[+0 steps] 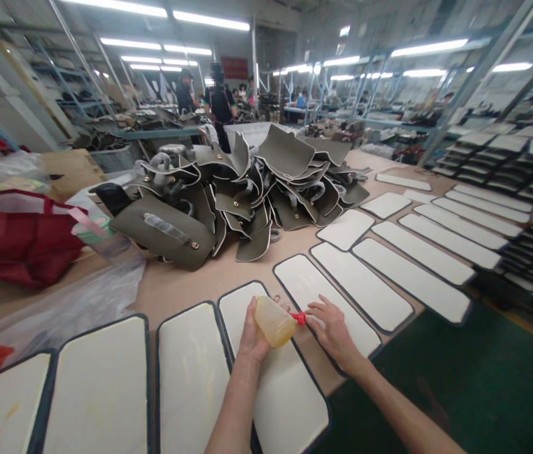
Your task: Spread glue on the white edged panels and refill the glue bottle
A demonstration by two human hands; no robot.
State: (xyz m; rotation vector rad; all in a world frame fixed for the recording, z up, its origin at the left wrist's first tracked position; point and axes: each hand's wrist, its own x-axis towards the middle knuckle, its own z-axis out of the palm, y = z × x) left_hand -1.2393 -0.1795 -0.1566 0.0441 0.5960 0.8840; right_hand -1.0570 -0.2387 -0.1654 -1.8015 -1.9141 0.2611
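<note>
My left hand (253,331) is wrapped round a translucent squeeze bottle (273,323) of yellowish liquid. The bottle is tilted on its side, its red nozzle cap (299,318) pointing right. Beside that cap is my right hand (331,328), its fingers stretched out and apart; whether a fingertip touches the cap I cannot tell. Under the bottle lies a cream panel with a dark edge (289,397). Another panel (190,372) to its left carries yellowish streaks, and a further panel (304,277) lies behind my right hand.
A heap of olive-grey bag pieces (242,189) with metal fittings covers the table's far side. At left are a dark red bag (15,233) and clear plastic sheeting (67,309). Stacked panels (497,170) stand on the right. People (219,101) are in the background.
</note>
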